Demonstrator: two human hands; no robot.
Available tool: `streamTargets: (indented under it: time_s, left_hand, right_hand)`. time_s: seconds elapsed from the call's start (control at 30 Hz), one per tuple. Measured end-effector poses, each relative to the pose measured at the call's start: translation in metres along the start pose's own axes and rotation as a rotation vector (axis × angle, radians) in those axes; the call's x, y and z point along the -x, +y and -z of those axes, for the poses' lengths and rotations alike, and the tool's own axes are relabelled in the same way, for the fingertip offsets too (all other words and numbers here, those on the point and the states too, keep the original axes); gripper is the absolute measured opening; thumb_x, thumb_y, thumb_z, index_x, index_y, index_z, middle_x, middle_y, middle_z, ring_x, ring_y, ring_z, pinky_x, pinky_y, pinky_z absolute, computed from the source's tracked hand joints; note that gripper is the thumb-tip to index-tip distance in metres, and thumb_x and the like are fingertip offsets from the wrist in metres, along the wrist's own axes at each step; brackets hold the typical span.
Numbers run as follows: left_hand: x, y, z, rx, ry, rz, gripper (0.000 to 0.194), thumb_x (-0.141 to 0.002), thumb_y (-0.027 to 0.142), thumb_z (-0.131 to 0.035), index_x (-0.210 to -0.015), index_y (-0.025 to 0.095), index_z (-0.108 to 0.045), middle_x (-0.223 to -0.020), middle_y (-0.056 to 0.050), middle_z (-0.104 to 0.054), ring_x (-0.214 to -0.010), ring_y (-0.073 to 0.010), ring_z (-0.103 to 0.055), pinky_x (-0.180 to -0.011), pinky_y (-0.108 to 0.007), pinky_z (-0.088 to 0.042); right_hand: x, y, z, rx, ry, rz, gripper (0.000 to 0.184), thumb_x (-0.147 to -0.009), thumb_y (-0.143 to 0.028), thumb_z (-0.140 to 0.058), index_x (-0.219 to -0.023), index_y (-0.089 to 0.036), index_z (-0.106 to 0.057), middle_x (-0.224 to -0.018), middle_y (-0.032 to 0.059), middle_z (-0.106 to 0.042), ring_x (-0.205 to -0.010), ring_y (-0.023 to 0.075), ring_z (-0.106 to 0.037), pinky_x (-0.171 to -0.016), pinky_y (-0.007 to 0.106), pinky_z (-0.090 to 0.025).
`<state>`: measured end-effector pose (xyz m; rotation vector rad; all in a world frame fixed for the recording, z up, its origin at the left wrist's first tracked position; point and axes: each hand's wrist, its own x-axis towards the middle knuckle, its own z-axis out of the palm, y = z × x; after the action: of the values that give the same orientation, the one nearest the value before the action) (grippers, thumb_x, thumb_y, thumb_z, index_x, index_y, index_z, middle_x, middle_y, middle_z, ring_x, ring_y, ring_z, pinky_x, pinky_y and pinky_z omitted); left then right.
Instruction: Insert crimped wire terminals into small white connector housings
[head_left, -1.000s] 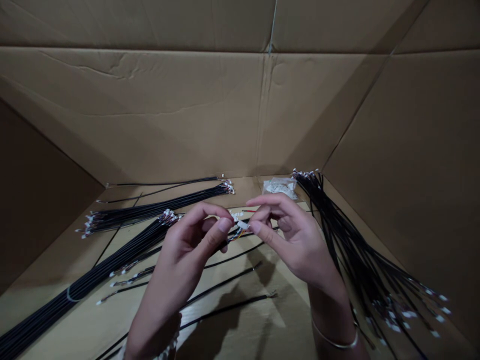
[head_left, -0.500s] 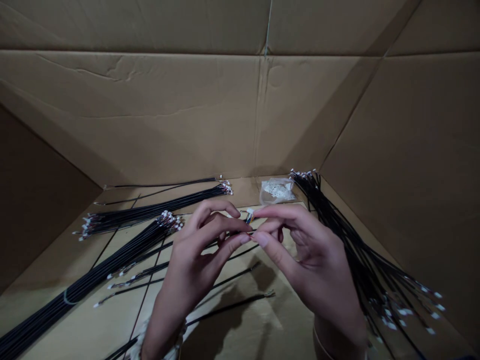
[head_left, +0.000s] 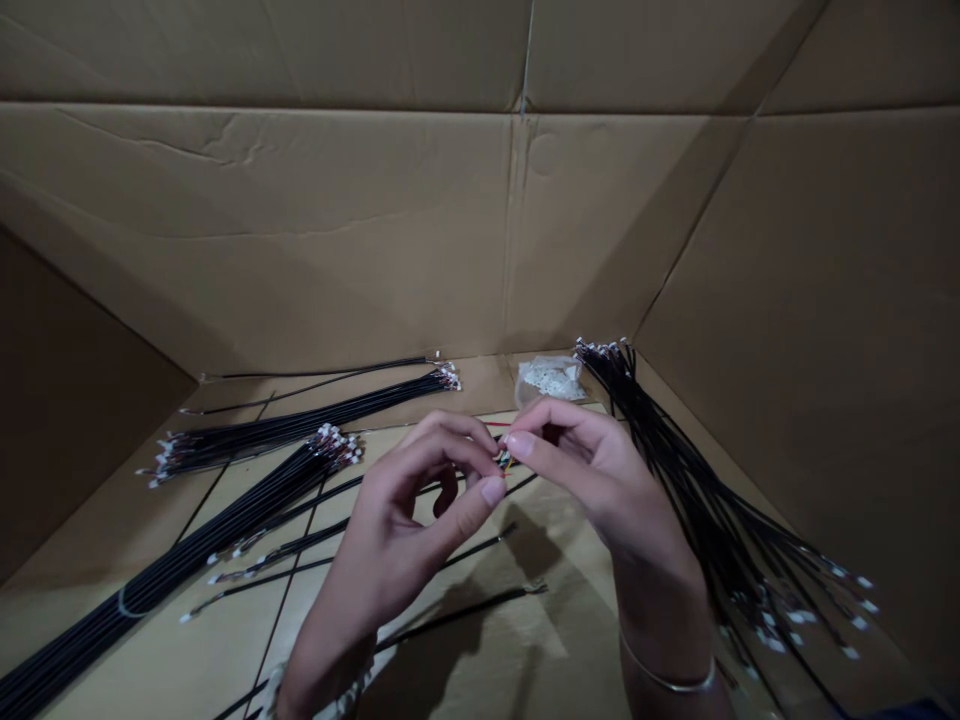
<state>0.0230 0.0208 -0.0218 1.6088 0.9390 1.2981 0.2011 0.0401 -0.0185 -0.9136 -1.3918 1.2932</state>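
Note:
Thin coloured wires point(head_left: 507, 461) of a cable, red, yellow and green among them, show between my fingertips at the middle of the view. My left hand point(head_left: 420, 510) pinches them from the left, thumb and fingertips close together. From the right, the thumb and forefinger of my right hand point(head_left: 600, 480) close on the same wire end, slightly higher. Those fingertips cover whatever connector sits there. A short red wire point(head_left: 496, 424) sticks out beside the right fingers. Behind my hands lies a clear plastic bag point(head_left: 551, 380) of small white connectors.
Black cables with white connectors lie in bundles at the left point(head_left: 225, 510), back left point(head_left: 322, 410) and right point(head_left: 675, 470). Several single cables, one with a bare wire end point(head_left: 480, 605), lie beneath my hands. Tall cardboard walls point(head_left: 300, 230) stand behind and at both sides.
My right hand has shifted its pinch up and left, over the spot where a white connector showed before. My left fingers have loosened slightly and sit a little lower.

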Motion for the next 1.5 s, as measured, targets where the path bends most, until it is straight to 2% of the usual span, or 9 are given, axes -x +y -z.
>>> streamTargets:
  time_s: [0.2, 0.3, 0.43, 0.63, 0.8, 1.03, 1.2, 1.33, 1.5]
  left_hand:
    - [0.003, 0.006, -0.001, 0.122, 0.062, 0.147, 0.014, -0.092, 0.026, -0.075, -0.079, 0.026, -0.070, -0.087, 0.003, -0.065, -0.084, -0.0115, -0.061, -0.077, -0.019, -0.049]
    - [0.006, 0.009, 0.002, 0.112, 0.068, 0.223, 0.014, -0.091, 0.031, -0.076, -0.079, 0.026, -0.070, -0.085, 0.003, -0.065, -0.080, -0.0123, -0.059, -0.073, -0.020, -0.047]
    - [0.007, 0.011, 0.006, 0.074, 0.023, 0.242, 0.017, -0.089, 0.030, -0.076, -0.075, 0.024, -0.067, -0.086, 0.002, -0.066, -0.087, -0.0148, -0.062, -0.079, -0.022, -0.048]
    - [0.003, 0.009, 0.008, -0.044, 0.032, 0.156, 0.016, -0.092, 0.029, -0.071, -0.077, 0.024, -0.067, -0.085, 0.001, -0.067, -0.081, -0.0146, -0.062, -0.071, -0.023, -0.048]
    - [0.001, 0.001, 0.005, -0.213, 0.154, 0.010, 0.010, -0.091, 0.028, -0.072, -0.083, 0.025, -0.070, -0.090, 0.000, -0.070, -0.082, -0.0157, -0.065, -0.068, -0.025, -0.049]
    - [0.005, 0.000, -0.001, -0.288, 0.250, -0.025, 0.009, -0.095, 0.027, -0.071, -0.086, 0.028, -0.072, -0.096, 0.002, -0.073, -0.085, -0.0139, -0.064, -0.066, -0.025, -0.046]
    - [0.008, 0.005, -0.001, -0.168, 0.272, 0.064, 0.014, -0.090, 0.026, -0.075, -0.077, 0.027, -0.073, -0.106, 0.002, -0.073, -0.102, -0.0166, -0.067, -0.071, -0.025, -0.047]
    - [0.005, 0.006, -0.001, -0.016, 0.282, 0.155, 0.014, -0.087, 0.026, -0.078, -0.074, 0.025, -0.074, -0.110, 0.002, -0.073, -0.102, -0.0168, -0.068, -0.077, -0.025, -0.049]
    - [0.002, 0.004, 0.000, 0.065, 0.260, 0.197, 0.015, -0.087, 0.023, -0.076, -0.072, 0.023, -0.073, -0.110, 0.001, -0.073, -0.100, -0.0146, -0.067, -0.078, -0.023, -0.049]
  right_hand:
    - [-0.002, 0.004, 0.000, -0.286, -0.059, -0.091, 0.018, -0.080, -0.038, -0.089, -0.080, -0.023, -0.078, -0.083, 0.0000, -0.073, -0.082, 0.0166, -0.064, -0.081, 0.032, -0.050]
    - [-0.002, 0.005, -0.002, -0.320, -0.050, -0.167, 0.022, -0.075, -0.039, -0.093, -0.079, -0.022, -0.079, -0.081, 0.0003, -0.072, -0.079, 0.0170, -0.064, -0.082, 0.033, -0.050]
    - [-0.001, 0.008, -0.006, -0.314, -0.038, -0.183, 0.021, -0.076, -0.037, -0.091, -0.079, -0.021, -0.078, -0.080, -0.0002, -0.071, -0.080, 0.0169, -0.063, -0.085, 0.034, -0.050]
    - [-0.005, 0.011, -0.007, -0.268, -0.111, -0.099, 0.021, -0.085, -0.039, -0.086, -0.078, -0.023, -0.075, -0.080, -0.0015, -0.071, -0.082, 0.0153, -0.063, -0.086, 0.031, -0.051]
    - [-0.008, 0.013, -0.006, -0.204, -0.055, -0.103, 0.030, -0.079, -0.047, -0.089, -0.075, -0.023, -0.072, -0.079, -0.0001, -0.070, -0.082, 0.0177, -0.064, -0.083, 0.033, -0.054]
    - [-0.008, 0.014, -0.013, -0.235, 0.027, -0.072, 0.024, -0.078, -0.043, -0.088, -0.077, -0.023, -0.074, -0.078, 0.0008, -0.071, -0.081, 0.0187, -0.064, -0.081, 0.034, -0.053]
    - [-0.008, 0.015, -0.023, -0.300, 0.050, -0.112, 0.022, -0.078, -0.038, -0.087, -0.074, -0.022, -0.072, -0.075, 0.0000, -0.068, -0.078, 0.0176, -0.061, -0.082, 0.033, -0.051]
    - [-0.007, 0.017, -0.030, -0.377, 0.058, -0.114, 0.020, -0.079, -0.035, -0.085, -0.072, -0.022, -0.072, -0.074, -0.0005, -0.069, -0.077, 0.0169, -0.061, -0.082, 0.032, -0.050]
    - [-0.007, 0.019, -0.034, -0.483, 0.042, -0.142, 0.017, -0.079, -0.029, -0.087, -0.071, -0.021, -0.074, -0.072, -0.0023, -0.069, -0.074, 0.0143, -0.060, -0.080, 0.029, -0.048]
